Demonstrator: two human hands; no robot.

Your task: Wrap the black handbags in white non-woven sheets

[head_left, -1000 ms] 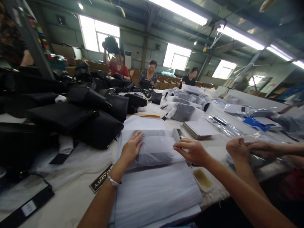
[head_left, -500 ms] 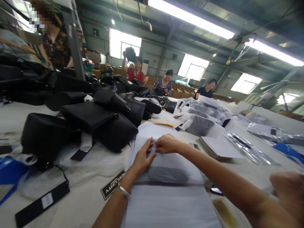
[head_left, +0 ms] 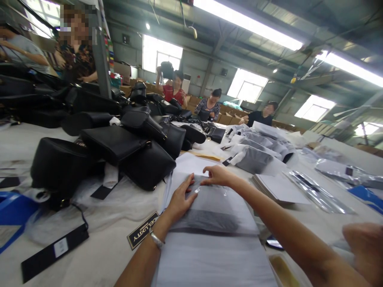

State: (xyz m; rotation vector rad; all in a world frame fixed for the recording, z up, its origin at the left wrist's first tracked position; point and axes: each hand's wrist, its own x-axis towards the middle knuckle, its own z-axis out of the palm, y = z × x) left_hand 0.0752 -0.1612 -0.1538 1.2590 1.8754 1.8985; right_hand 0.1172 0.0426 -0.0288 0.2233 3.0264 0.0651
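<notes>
A flat dark bundle [head_left: 214,219] lies under thin, see-through white wrapping on a stack of white sheets [head_left: 209,259]. My left hand [head_left: 181,197] rests on its left side, fingers stretched out and thumb spread. At the far edge is my right hand [head_left: 220,175], index finger and thumb apart in a curve, with nothing visible between them. Small shiny spots, perhaps clear tape, show on the wrapping below the fingers. What the bundle contains cannot be made out. Beside my left wrist lies a black DELUXITY card [head_left: 143,231].
Black handbags [head_left: 146,165] are piled to the left, near a black hang tag [head_left: 55,253]. Grey wrapped bundles [head_left: 254,159], a stack of cards [head_left: 281,189] and clear plastic sleeves [head_left: 321,193] lie to the right. Several people work beyond the table.
My right hand's index finger and thumb have moved apart, and the hand has shifted slightly right. Shiny spots now show on the wrapping. My left hand stays on the bundle.
</notes>
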